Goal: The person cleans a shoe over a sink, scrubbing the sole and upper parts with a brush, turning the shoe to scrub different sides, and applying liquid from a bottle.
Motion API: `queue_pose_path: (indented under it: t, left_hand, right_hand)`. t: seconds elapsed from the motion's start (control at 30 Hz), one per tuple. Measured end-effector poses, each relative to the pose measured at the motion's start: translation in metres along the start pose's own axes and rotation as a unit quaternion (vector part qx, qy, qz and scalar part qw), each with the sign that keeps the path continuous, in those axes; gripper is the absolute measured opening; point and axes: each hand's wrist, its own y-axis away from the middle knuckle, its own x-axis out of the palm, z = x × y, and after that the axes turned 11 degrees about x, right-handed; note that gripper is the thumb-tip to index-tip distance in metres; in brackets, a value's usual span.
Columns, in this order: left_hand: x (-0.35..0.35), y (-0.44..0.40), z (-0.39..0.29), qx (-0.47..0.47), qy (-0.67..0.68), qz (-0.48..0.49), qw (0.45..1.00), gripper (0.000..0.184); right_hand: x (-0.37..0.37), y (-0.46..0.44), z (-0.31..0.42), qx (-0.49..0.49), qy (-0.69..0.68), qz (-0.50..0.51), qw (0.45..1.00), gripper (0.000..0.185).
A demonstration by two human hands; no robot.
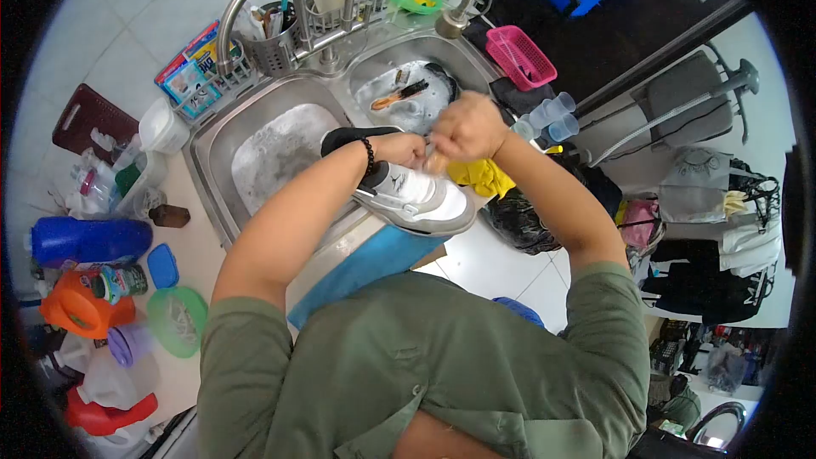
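Note:
A white and grey sneaker (416, 200) with a dark collar rests at the front edge of the sink, toe toward the right. My left hand (401, 150), a beaded bracelet on its wrist, lies over the shoe's upper with fingers curled closed. Close beside it, my right hand (467, 129) is closed like a fist above the toe end, blurred by motion. What sits between the two hands is too smeared to name. In the right basin (350, 76), a wooden-handled brush (399, 95) and a dark item lie among suds.
Suds fill the left basin (223, 172). A yellow cloth (483, 177) hangs by the counter edge at right, near clear cups (552, 115) and a pink basket (520, 55). Bottles, an orange jug (85, 302) and a green bowl (178, 319) crowd the left counter. Faucets arch over both basins.

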Motion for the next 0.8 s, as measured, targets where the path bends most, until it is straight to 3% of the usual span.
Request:
queue_pose_path:
  t: [0.07,0.13,0.17,0.23,0.3,0.37,0.4,0.47,0.53,0.63,0.67,0.77,0.8]
  left_hand:
    - [-0.005,-0.009,0.011,-0.021,0.012,-0.192,0.981,0.035]
    - [0.026,-0.002,-0.005,-0.013,-0.228,-0.174,0.958,0.04]
    - [0.014,-0.004,-0.001,0.004,-0.258,-0.126,0.958,0.042]
    - [0.012,0.012,-0.01,0.061,-0.466,-0.081,0.879,0.048]
    - [0.017,0.01,-0.012,0.086,-0.473,-0.094,0.872,0.062]
    - [0.029,-0.002,-0.003,0.07,-0.284,-0.166,0.942,0.085]
    - [0.032,-0.003,0.001,0.059,-0.181,-0.199,0.961,0.097]
    - [0.019,0.002,-0.013,-0.1,-0.185,-0.151,0.966,0.109]
    - [0.007,0.004,-0.014,-0.079,-0.23,-0.153,0.958,0.121]
    - [0.015,0.008,-0.017,-0.057,-0.216,-0.135,0.965,0.119]
    - [0.029,0.007,-0.016,-0.032,-0.225,-0.207,0.951,0.117]
    - [0.019,0.009,-0.02,-0.055,-0.219,-0.186,0.956,0.118]
    - [0.014,0.01,-0.02,-0.062,-0.217,-0.18,0.958,0.119]
  right_hand:
    - [0.003,0.002,-0.001,0.026,0.011,0.026,0.999,0.028]
    - [-0.003,-0.004,0.026,-0.057,-0.02,0.034,0.998,0.02]
    - [-0.001,-0.004,0.03,-0.095,-0.047,0.019,0.994,0.02]
    - [-0.001,-0.002,0.008,-0.047,-0.006,0.011,0.999,0.021]
    - [-0.002,0.0,0.006,-0.049,0.0,0.018,0.999,0.021]
    - [-0.002,-0.004,0.034,-0.1,-0.034,0.037,0.994,0.022]
    - [0.006,-0.001,0.024,-0.076,-0.077,-0.03,0.994,0.025]
    - [-0.007,-0.001,0.002,-0.012,0.008,-0.001,1.0,0.026]
    - [-0.024,-0.007,0.0,0.016,0.061,0.002,0.998,0.026]
    - [0.006,-0.002,0.029,-0.065,-0.088,-0.024,0.994,0.025]
    - [0.011,-0.003,0.034,-0.112,-0.107,-0.005,0.988,0.025]
    - [0.0,0.002,-0.004,0.013,0.032,0.029,0.999,0.024]
    - [-0.008,-0.001,-0.006,0.012,0.049,0.014,0.999,0.023]
